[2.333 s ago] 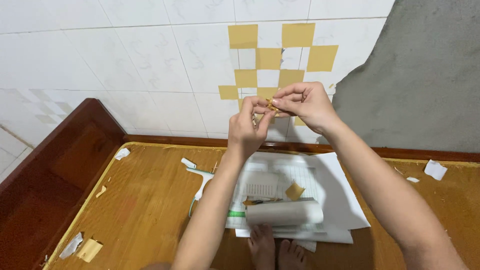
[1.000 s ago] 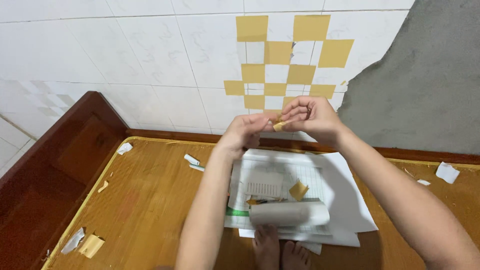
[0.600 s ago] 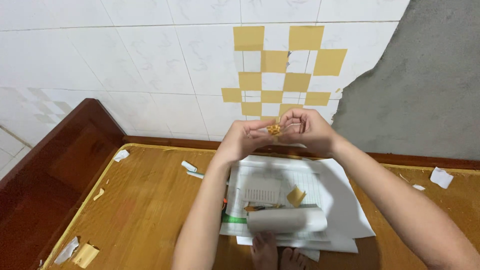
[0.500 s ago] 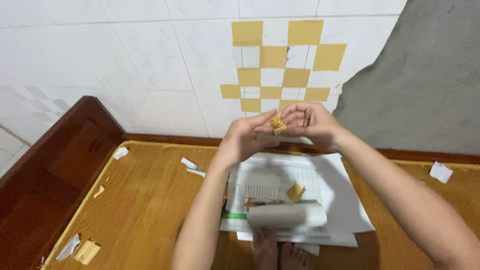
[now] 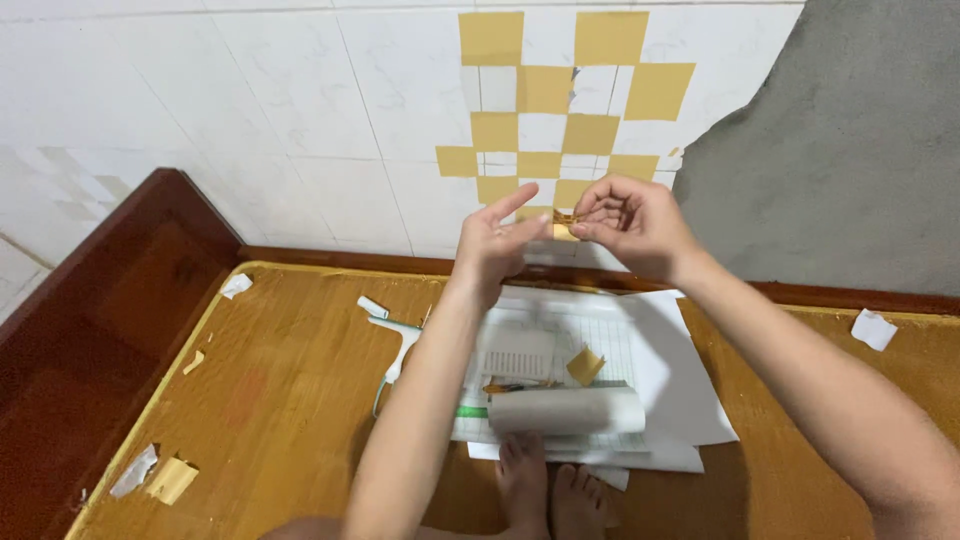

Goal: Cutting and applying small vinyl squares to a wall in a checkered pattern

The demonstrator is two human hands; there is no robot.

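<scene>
up close, we see the right hand with its grip pressed together, thumb and fingers pinching a small yellow sticker piece held in the air in front of the tiled wall. the left hand meets the piece from the other side, its fingertips at the piece's edge and its index finger raised and spread away; we cannot tell whether it truly grips.

we judge that the thin piece could fold onto itself or stick to a fingertip, because it is tiny and both hands crowd it; it could also slip and drop toward the papers below.

both forearms reach up and forward from the bottom of the view, wrists angled inward so the hands meet just below a checker pattern of yellow squares on the wall.

beneath lie a rolled paper tube, a loose yellow square, a white-handled tool and paper scraps on the wooden floor, with bare feet at the lower edge.
</scene>
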